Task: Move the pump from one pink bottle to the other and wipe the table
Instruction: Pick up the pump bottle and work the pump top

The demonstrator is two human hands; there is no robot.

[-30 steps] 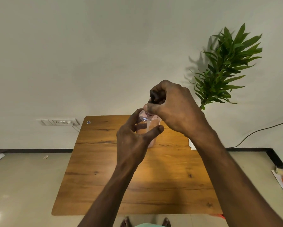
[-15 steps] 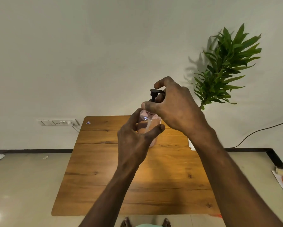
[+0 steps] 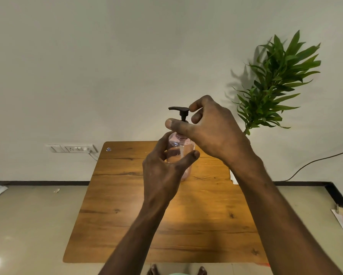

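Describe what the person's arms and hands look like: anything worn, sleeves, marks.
Both forearms are bare up to the frame edge: no sleeves, gloves, watch, rings or bands visible. The left hand and right hand show dark, smudgy patches on the fingers and backs, like grime. No cables or tools are attached.

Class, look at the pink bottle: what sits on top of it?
A black pump sits on the pink bottle. The right hand covers its collar and the left hand grips the bottle, hiding the joint.
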